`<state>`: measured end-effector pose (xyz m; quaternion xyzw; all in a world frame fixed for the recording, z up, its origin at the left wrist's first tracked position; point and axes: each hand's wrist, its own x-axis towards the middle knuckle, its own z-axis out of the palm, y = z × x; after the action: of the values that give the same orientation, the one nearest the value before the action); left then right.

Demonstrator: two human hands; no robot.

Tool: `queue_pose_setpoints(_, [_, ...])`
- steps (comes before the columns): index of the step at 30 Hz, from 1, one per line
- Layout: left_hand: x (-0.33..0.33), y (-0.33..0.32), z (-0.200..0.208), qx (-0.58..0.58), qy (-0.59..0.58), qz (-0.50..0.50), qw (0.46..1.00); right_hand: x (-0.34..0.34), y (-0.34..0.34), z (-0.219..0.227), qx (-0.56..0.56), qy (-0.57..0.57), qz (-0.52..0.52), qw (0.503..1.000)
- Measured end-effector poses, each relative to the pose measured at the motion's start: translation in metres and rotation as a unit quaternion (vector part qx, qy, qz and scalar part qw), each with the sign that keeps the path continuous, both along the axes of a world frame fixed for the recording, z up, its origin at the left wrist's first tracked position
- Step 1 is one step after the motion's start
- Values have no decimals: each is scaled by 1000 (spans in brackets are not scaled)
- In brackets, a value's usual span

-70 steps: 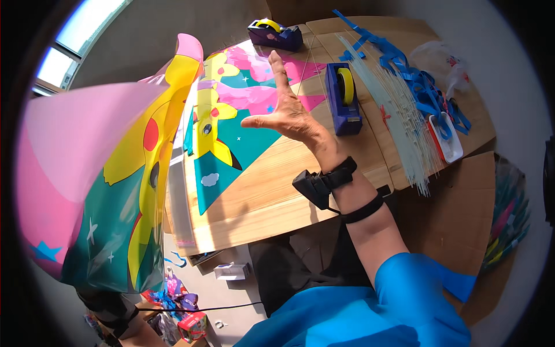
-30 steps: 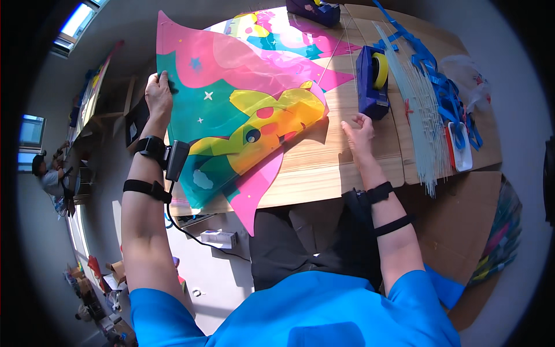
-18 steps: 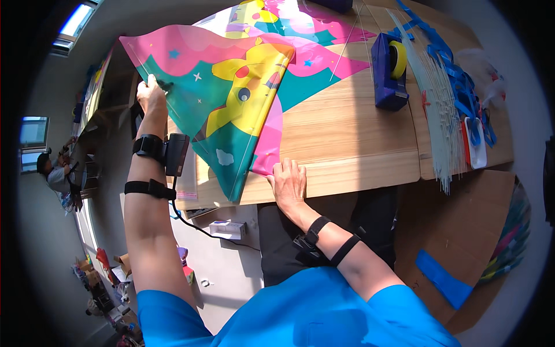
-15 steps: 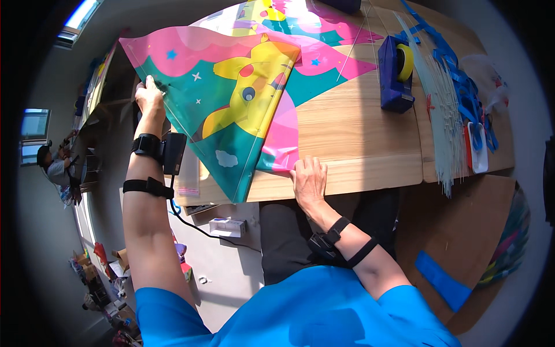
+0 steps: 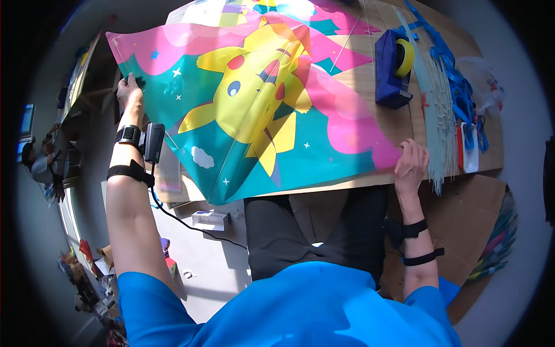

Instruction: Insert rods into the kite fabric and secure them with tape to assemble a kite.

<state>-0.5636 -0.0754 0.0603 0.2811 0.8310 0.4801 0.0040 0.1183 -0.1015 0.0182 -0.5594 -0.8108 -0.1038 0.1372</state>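
Note:
A pink and teal kite with a yellow cartoon figure is spread wide over the wooden table, its lower tip hanging over the near edge. A crease or spine runs down its middle. My left hand grips its left edge, fingers partly hidden by the sheet. At the right corner, near the table's front edge, my right hand pinches the kite with bent fingers. Another sheet of similar print lies beyond it.
A dark blue tape dispenser with yellow tape stands at the right. Beside it lie a bundle of thin pale rods and tangled blue ribbon. Cardboard is below right, a small white box below left. Another person is far left.
My right hand has moved right, drawing the kite's folded right half out flat toward the rods. My left hand has shifted slightly left, still on the edge.

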Motion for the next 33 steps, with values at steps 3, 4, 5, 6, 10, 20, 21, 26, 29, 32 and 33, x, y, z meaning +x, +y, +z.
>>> queue_pose_setpoints(3, [-19,12,20,6,12,23,1000,-33,-12,14,31,18,36,999])
queue_pose_setpoints(4, [-1,25,23,-16,1,24,1000,-43,-18,16,27,56,84,995])
queue_pose_setpoints(5, [-1,27,24,-31,-10,42,999,-62,-25,17,-34,78,148,985])
queue_pose_setpoints(6, [-4,29,26,-45,-20,61,997,-81,-32,19,-93,102,211,968])
queue_pose_setpoints(10, [-11,19,26,-114,182,148,965,-104,-33,-15,-240,40,259,935])
queue_pose_setpoints(20, [322,-179,-58,-283,254,-507,774,-137,20,8,-126,320,146,928])
queue_pose_setpoints(21, [332,-186,-66,-311,248,-512,761,-147,44,14,-175,395,66,899])
queue_pose_setpoints(26, [336,-184,-73,-285,253,-507,773,-187,171,-19,-165,382,-154,896])
queue_pose_setpoints(29, [335,-186,-74,-293,252,-504,772,-195,208,-32,-73,305,-230,921])
queue_pose_setpoints(32, [336,-188,-74,-296,254,-504,771,-175,238,-30,-83,210,-229,947])
queue_pose_setpoints(33, [334,-186,-74,-295,255,-503,772,-171,244,-30,-112,171,-218,954])
